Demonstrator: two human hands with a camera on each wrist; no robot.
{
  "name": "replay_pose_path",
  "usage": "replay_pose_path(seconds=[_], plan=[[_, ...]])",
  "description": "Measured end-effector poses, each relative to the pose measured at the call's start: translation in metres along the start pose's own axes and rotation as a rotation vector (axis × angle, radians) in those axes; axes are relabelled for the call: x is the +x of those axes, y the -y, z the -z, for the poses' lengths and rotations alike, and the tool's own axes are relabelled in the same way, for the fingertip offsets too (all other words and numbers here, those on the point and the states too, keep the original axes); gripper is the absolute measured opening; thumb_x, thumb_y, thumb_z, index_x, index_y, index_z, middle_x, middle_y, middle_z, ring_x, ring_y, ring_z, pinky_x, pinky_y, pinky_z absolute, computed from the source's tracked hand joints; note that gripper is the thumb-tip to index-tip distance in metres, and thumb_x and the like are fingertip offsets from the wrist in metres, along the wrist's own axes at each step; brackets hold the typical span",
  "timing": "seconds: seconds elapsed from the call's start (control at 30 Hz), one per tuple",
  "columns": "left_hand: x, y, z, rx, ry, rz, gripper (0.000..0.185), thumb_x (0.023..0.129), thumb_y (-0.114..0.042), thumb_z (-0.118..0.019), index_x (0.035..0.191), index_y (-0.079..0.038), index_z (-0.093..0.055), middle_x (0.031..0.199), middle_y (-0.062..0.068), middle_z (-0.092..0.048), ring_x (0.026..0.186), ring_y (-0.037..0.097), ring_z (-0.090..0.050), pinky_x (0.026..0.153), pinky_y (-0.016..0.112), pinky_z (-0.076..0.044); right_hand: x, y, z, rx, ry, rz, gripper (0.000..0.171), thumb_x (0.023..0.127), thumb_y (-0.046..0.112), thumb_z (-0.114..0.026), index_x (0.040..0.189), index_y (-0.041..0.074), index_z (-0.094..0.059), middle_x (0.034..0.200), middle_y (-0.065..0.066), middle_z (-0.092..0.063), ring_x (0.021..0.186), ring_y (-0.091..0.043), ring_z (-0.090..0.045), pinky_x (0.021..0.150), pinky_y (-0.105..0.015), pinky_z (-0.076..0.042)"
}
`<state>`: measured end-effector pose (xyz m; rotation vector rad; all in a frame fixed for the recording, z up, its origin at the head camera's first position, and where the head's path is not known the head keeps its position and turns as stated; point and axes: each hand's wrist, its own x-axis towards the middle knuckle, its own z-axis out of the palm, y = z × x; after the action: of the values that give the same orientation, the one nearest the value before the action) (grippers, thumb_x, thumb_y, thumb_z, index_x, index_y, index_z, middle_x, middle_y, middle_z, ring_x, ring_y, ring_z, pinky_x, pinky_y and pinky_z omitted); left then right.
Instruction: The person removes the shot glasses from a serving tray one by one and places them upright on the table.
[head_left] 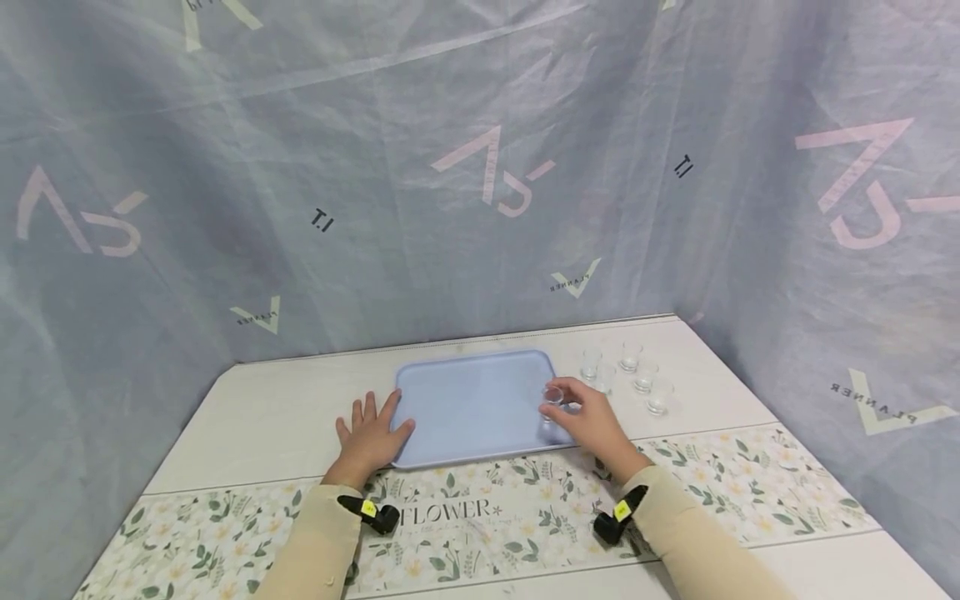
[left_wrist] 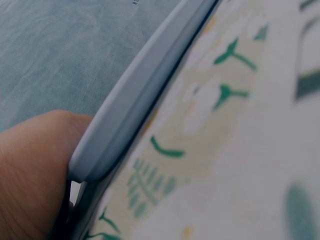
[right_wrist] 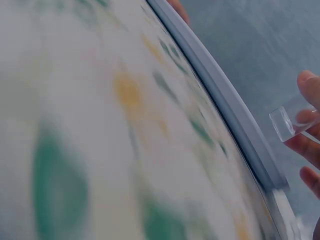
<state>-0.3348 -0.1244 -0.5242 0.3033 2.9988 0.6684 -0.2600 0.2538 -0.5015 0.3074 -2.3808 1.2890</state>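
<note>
A light blue tray lies flat on the table. Over its right end, my right hand pinches a small clear glass between thumb and fingers. The right wrist view shows the thick base of that glass above the tray's rim. At the tray's left edge, my left hand rests with fingers spread, the thumb over the rim. In the left wrist view, part of the left hand sits against the corner of the tray.
Several more clear glasses stand to the right of the tray. A floral cloth strip with printed lettering runs along the near side. Grey-blue curtains enclose the back and sides of the table.
</note>
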Motion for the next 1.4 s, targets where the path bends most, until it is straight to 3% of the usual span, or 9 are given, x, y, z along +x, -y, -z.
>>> replay_pose_path(seconds=[0.43, 0.63, 0.83, 1.0, 1.2, 1.4], plan=[[-0.006, 0.002, 0.006, 0.005, -0.023, -0.004, 0.075, 0.102, -0.054, -0.046, 0.163, -0.018, -0.022, 0.165, 0.03, -0.003, 0.15, 0.053, 0.005, 0.111, 0.075, 0.009, -0.022, -0.029, 0.053, -0.178, -0.066, -0.098, 0.042, 0.092, 0.028, -0.077, 0.127, 0.009, -0.064, 0.113, -0.008, -0.072, 0.107, -0.031, -0.066, 0.09, -0.049, -0.055], [-0.005, 0.01, 0.004, -0.004, -0.02, -0.005, 0.075, 0.101, -0.055, -0.044, 0.163, -0.019, -0.021, 0.166, 0.029, 0.0, 0.15, 0.052, 0.009, 0.11, 0.074, 0.013, -0.027, -0.033, 0.061, -0.207, -0.055, -0.128, 0.046, 0.095, 0.029, -0.074, 0.134, 0.007, -0.06, 0.121, -0.014, -0.069, 0.113, -0.036, -0.065, 0.094, -0.052, -0.054], [-0.006, 0.01, 0.002, -0.006, -0.028, -0.01, 0.074, 0.102, -0.052, -0.047, 0.163, -0.018, -0.022, 0.165, 0.03, -0.001, 0.151, 0.052, 0.007, 0.11, 0.075, 0.011, -0.029, -0.033, 0.062, -0.283, -0.014, -0.146, 0.045, 0.096, 0.02, -0.071, 0.136, 0.005, -0.057, 0.121, -0.017, -0.069, 0.108, -0.038, -0.067, 0.091, -0.054, -0.053], [-0.01, 0.001, 0.006, -0.006, -0.04, -0.009, 0.073, 0.102, -0.049, -0.048, 0.162, -0.017, -0.024, 0.165, 0.03, -0.004, 0.151, 0.052, 0.005, 0.111, 0.074, 0.009, -0.03, -0.038, 0.063, -0.317, -0.014, -0.131, 0.045, 0.097, 0.019, -0.07, 0.138, 0.005, -0.055, 0.121, -0.016, -0.069, 0.107, -0.038, -0.067, 0.091, -0.055, -0.053], [-0.009, 0.001, 0.004, -0.011, -0.042, -0.022, 0.073, 0.102, -0.05, -0.048, 0.162, -0.017, -0.025, 0.165, 0.031, -0.004, 0.151, 0.052, 0.004, 0.111, 0.074, 0.01, -0.032, -0.044, 0.063, -0.283, -0.014, -0.099, 0.055, 0.095, 0.021, -0.073, 0.142, 0.002, -0.05, 0.127, -0.019, -0.065, 0.112, -0.04, -0.065, 0.093, -0.056, -0.052], [-0.014, 0.001, 0.011, -0.047, -0.088, -0.071, 0.076, 0.1, -0.053, -0.051, 0.16, -0.013, -0.029, 0.162, 0.035, -0.01, 0.149, 0.056, -0.001, 0.11, 0.076, 0.007, -0.028, -0.027, 0.061, -0.338, -0.147, 0.023, 0.058, 0.095, 0.025, -0.073, 0.142, 0.002, -0.047, 0.134, -0.018, -0.056, 0.118, -0.037, -0.058, 0.096, -0.054, -0.049]])
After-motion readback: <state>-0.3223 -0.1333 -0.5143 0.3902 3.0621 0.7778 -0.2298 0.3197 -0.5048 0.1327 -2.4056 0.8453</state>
